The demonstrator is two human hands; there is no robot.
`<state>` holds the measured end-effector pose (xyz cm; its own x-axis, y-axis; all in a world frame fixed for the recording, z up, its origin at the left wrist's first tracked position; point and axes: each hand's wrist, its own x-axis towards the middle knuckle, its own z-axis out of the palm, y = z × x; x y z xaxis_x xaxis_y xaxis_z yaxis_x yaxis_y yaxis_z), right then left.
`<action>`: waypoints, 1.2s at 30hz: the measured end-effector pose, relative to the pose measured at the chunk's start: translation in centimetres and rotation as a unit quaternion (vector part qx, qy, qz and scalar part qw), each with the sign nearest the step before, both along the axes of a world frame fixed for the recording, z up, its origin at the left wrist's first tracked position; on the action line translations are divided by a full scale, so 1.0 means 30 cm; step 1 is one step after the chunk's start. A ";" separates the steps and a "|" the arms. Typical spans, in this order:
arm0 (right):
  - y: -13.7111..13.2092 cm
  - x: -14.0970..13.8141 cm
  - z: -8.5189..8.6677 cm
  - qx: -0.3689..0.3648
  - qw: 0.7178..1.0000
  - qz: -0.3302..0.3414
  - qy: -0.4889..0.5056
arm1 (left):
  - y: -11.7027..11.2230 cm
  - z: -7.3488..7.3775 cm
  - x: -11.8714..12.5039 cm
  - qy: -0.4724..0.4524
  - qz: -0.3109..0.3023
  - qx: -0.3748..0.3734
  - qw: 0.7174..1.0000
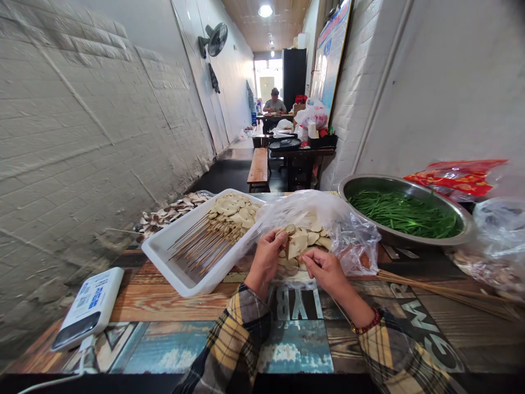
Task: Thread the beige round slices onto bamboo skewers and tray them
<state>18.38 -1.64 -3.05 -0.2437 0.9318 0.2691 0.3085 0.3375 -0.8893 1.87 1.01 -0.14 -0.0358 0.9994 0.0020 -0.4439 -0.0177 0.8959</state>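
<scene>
My left hand (268, 254) is closed on a few pale, thin food slices (292, 246), held upright over the bag. Just to its right, my right hand (326, 268) pinches a thin bamboo skewer (341, 309), whose shaft runs back under the wrist. The skewer's tip is near the held slices; whether it pierces them I cannot tell. More loose slices (315, 234) lie in an open clear plastic bag (353, 230) beneath both hands. On the left, a white plastic tray (164, 265) carries rows of skewers (209, 241) loaded with similar slices.
A metal basin (410, 236) of green chives stands at the right, near loose skewers (443, 293). Dark-edged slices (172, 210) lie behind the tray. A white device (90, 306) with a cable rests front left. Another person (274, 103) sits at a far table.
</scene>
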 end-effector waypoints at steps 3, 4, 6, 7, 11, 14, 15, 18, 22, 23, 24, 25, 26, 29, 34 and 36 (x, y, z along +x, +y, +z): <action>0.000 -0.004 -0.001 -0.002 1.000 0.003 -0.005 | -0.004 0.004 0.002 -0.009 0.005 -0.009 1.000; 0.000 -0.005 -0.002 -0.004 1.000 0.004 -0.005 | -0.005 0.007 0.002 -0.014 0.006 -0.011 1.000; 0.000 -0.006 -0.003 -0.010 1.000 0.008 -0.006 | -0.007 0.012 0.000 -0.019 0.013 -0.009 1.000; 0.000 -0.006 -0.003 -0.012 1.000 0.009 -0.007 | -0.007 0.013 -0.002 -0.020 0.022 -0.007 1.000; -0.004 -0.006 0.000 -0.007 0.999 0.009 -0.030 | 0.002 0.007 -0.014 -0.001 0.074 0.009 0.997; -0.008 -0.006 0.006 0.002 0.999 0.015 -0.040 | 0.012 -0.007 -0.021 0.020 0.094 0.016 0.995; -0.010 -0.007 0.007 0.002 0.999 0.017 -0.039 | 0.015 -0.011 -0.022 0.025 0.096 0.016 0.995; -0.013 -0.007 0.009 0.001 0.999 0.018 -0.038 | 0.020 -0.019 -0.022 0.030 0.096 0.017 0.995; -0.014 -0.009 0.010 0.024 0.998 0.010 -0.049 | 0.020 -0.015 -0.019 0.034 0.101 0.015 0.994; -0.014 -0.009 0.011 0.030 0.998 0.006 -0.052 | 0.020 -0.013 -0.019 0.035 0.103 0.014 0.994; -0.015 -0.010 0.013 0.036 0.998 0.001 -0.055 | 0.019 -0.012 -0.019 0.036 0.105 0.014 0.994; -0.016 -0.011 0.015 0.040 0.997 -0.003 -0.058 | 0.019 -0.012 -0.018 0.035 0.106 0.014 0.994; -0.016 -0.012 0.018 0.045 0.997 -0.008 -0.061 | 0.019 -0.013 -0.018 0.036 0.106 0.015 0.994; -0.018 -0.014 0.020 0.056 0.996 -0.019 -0.060 | 0.018 -0.019 -0.014 0.043 0.093 0.024 0.994; -0.018 -0.014 0.019 0.056 0.997 -0.028 -0.053 | 0.012 -0.016 -0.004 0.042 0.067 0.025 0.997; -0.018 -0.014 0.023 0.057 0.997 -0.029 -0.046 | 0.006 -0.007 -0.001 0.028 0.065 0.015 0.997</action>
